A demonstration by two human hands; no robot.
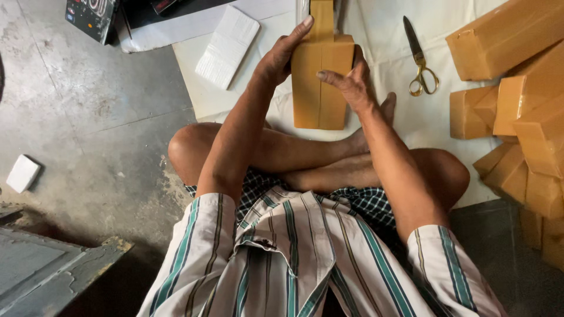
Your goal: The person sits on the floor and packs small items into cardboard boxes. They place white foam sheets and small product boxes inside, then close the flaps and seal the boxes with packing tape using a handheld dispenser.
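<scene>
Sitting cross-legged on the floor, the person works on a tan tape-wrapped box [318,82] lying on a white sheet [388,64], just beyond the crossed shins.

Left hand [279,56]: grip wide, fingers stretched up along the box's left edge, fingertips reaching the strip of tan tape [321,17] that runs off the box's far end. Palm sits against the box's left side, not closed around it.

Right hand [351,82]: grip loose and half open, palm against the box's right edge, index finger lying across the top face. Pressing, not clamping.

Box: long axis runs near to far, flat on the sheet, a seam line down the middle of its top face. Far end meets the tape strip; whether the strip comes off a roll I cannot tell, it is cut by the frame edge.

Around it:
- Scissors [419,58] with gold handles, on the sheet right of the box, apart from it, blades pointing far.
- Stack of wrapped tan parcels [517,105] at the right edge, piled unevenly, some leaning.
- White flat packet [227,47] on the sheet, far left of the box.
- Small white block [23,173] alone on the bare concrete floor [88,117] at far left.
- Dark printed carton [91,17] at the top left corner, partly out of view.
</scene>
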